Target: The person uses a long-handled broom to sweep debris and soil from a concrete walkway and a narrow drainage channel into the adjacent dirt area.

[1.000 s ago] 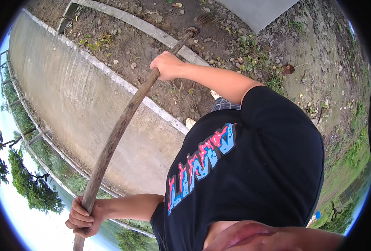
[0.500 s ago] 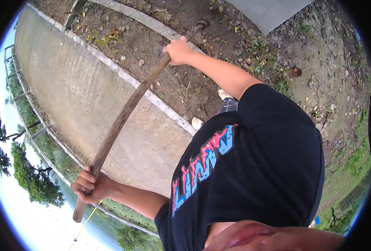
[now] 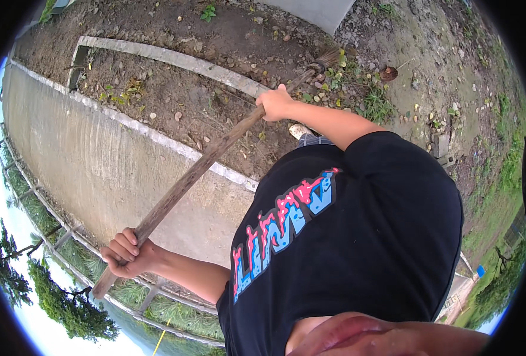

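Observation:
Both my hands grip a stick broom (image 3: 186, 181) with a long, worn wooden handle slanting across the view. My left hand (image 3: 129, 252) is wrapped round the handle near its butt end, at the lower left. Farther up, my right hand (image 3: 276, 103) closes round it nearer the bristles. The broom's bristles (image 3: 329, 57), thin and brown, are bound to the far end and lie by leaf litter (image 3: 340, 80) and low plants on the soil. Whether they press on the ground I cannot tell.
A concrete path (image 3: 97, 142) with a raised pale edge (image 3: 156, 138) runs at the left, with a railing (image 3: 37, 193) beyond it. A low concrete border (image 3: 174, 57) crosses the soil. The corner of a grey slab (image 3: 319, 12) and a round brown thing (image 3: 388, 73) lie beyond the bristles.
The broom's bristle end has swung right and nearer to me over the soil. My right hand has moved with it, both hands keeping hold. The view has shifted too.

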Motion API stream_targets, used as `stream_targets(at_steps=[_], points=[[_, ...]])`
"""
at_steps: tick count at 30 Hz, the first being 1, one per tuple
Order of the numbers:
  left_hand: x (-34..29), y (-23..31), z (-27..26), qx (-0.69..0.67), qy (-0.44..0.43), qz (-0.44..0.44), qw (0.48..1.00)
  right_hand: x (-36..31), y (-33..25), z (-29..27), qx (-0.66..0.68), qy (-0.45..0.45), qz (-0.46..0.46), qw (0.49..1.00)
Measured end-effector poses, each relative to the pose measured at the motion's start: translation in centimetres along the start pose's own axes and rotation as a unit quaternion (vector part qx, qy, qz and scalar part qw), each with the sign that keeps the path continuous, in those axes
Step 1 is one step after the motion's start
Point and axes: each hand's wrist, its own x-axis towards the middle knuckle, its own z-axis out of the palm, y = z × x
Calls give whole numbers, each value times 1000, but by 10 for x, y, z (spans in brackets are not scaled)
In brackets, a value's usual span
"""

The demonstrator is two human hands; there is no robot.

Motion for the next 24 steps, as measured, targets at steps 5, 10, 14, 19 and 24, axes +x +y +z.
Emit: stream_targets(at_steps=[5,10,14,19,24], points=[[-8,48,21,-93,-64,55,992,-51,-22,-44,-11,-1,-7,1000],[-27,47,104,-45,-237,151,959,-7,-5,-62,37,139,-118,983],[-29,-22,112,27,-259,106,960,10,55,-23,43,126,-80,988],[-3,9,52,-58,-98,-29,993,-45,22,-30,33,-3,-7,999],[12,88,103,-100,-143,40,984,-66,-35,-50,73,31,-104,991]])
